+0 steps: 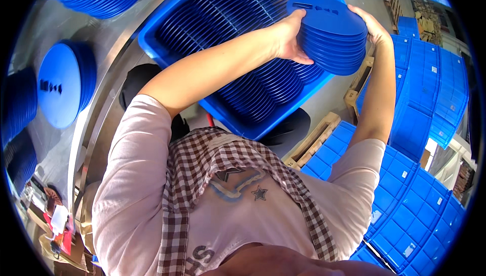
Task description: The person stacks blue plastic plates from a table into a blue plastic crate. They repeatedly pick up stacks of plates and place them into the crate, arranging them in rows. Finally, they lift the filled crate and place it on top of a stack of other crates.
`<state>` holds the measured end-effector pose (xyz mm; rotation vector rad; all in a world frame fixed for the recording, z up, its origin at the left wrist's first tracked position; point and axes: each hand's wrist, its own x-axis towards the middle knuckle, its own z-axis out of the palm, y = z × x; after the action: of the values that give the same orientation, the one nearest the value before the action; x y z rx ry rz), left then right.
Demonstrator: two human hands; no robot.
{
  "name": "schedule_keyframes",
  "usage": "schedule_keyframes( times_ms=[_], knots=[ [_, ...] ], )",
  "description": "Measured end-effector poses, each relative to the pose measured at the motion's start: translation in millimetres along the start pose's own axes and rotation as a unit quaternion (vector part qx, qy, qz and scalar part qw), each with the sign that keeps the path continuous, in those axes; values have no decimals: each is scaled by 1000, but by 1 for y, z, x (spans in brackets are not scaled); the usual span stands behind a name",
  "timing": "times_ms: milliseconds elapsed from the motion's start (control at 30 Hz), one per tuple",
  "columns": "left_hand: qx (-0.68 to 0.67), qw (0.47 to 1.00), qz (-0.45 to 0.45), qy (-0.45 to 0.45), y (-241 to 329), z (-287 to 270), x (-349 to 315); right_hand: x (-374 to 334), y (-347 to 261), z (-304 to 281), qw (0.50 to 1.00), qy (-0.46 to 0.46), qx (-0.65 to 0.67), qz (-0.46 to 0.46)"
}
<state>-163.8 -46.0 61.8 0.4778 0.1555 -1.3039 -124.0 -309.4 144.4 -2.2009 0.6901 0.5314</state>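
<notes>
Between my two hands I hold a stack of round blue plastic discs (pixel 334 38), its top disc showing dark slots. My left hand (pixel 291 35) grips the stack's left side, thumb on the top edge and fingers lower down. Around the far right side curls my right hand (pixel 373 25), its fingertips at the top rim. The stack is above the right part of a large blue tub (pixel 230 119). Inside the tub, rows of similar blue discs (pixel 223 17) stand on edge, packed close together. My left forearm crosses over the tub and hides some of them.
At left, a metal table (pixel 30 38) bears several stacks of blue discs (pixel 61 86). To the right stand blue lidded crates (pixel 405 185) in piles, with wooden pallets (pixel 316 136) beside the tub. Papers and small items (pixel 59 220) lie at the lower left.
</notes>
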Motion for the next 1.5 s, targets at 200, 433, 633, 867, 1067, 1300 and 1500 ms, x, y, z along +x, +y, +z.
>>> schedule_keyframes(
  times_ms=[200,433,633,867,1067,1300,1500],
  knots=[
    [-66,997,-23,-26,25,-21,52,60,-9,-16,993,-21,-92,76],
    [-127,989,-44,-59,43,-44,90,90,-43,-8,983,-52,-90,150],
    [-164,982,-65,-69,48,-54,103,130,-38,-17,971,-50,-132,193],
    [-186,982,-20,23,40,-38,77,134,-28,5,959,-29,-258,118],
    [-124,990,45,49,1,-45,66,153,5,6,956,-36,-291,2],
    [46,999,-4,-17,-57,-54,10,164,66,-18,940,72,-315,-107],
    [218,973,22,-71,-74,-62,-89,171,230,-45,741,166,-594,-266]
  ],
)
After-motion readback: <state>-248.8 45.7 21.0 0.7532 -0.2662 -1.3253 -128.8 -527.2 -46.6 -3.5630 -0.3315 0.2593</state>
